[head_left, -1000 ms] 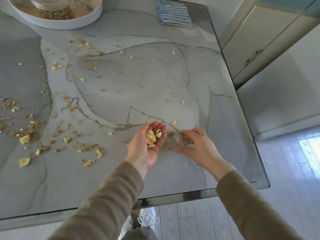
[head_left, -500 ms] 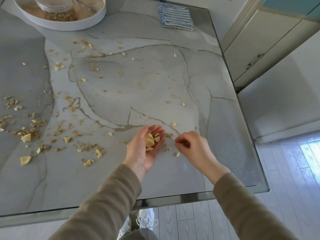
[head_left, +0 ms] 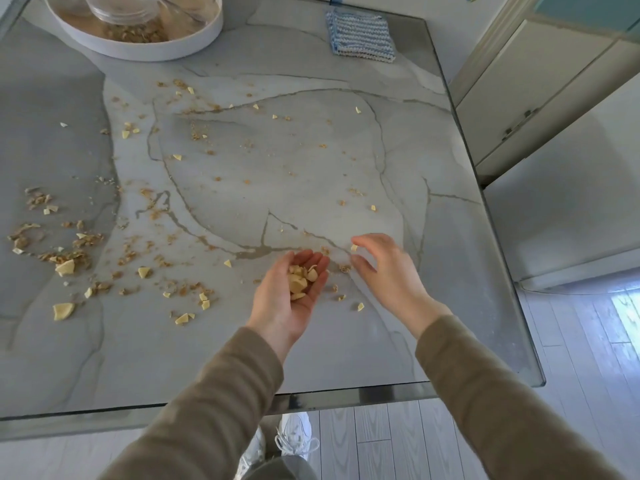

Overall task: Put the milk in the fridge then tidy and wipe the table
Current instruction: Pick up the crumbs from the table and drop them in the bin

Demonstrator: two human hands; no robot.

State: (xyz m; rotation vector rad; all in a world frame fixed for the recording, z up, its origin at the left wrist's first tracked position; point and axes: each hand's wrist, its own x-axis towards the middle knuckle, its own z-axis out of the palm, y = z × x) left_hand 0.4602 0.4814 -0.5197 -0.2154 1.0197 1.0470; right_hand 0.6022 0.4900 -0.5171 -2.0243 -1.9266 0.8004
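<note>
The table (head_left: 346, 358) ends in a shiny near edge just ahead of the person's shoes (head_left: 297, 436), and its right edge runs back along open floor (head_left: 588, 375) beside pale cupboards (head_left: 540, 98). Both hands work near the front right corner, with bare tabletop around them. Crumbs (head_left: 131, 251) and larger chips lie scattered thickest on the left half. A round white tray (head_left: 145, 51) sits at the far left, and a knitted blue cloth (head_left: 360, 36) lies at the far right edge.

The left hand (head_left: 287, 303) is palm up and cupped, its fingers curled round a small heap of pale pieces (head_left: 300, 278). The right hand (head_left: 388, 271) hovers just beside it, thumb and forefinger parted on either side of one chip (head_left: 354, 248). I cannot tell whether they touch it.
</note>
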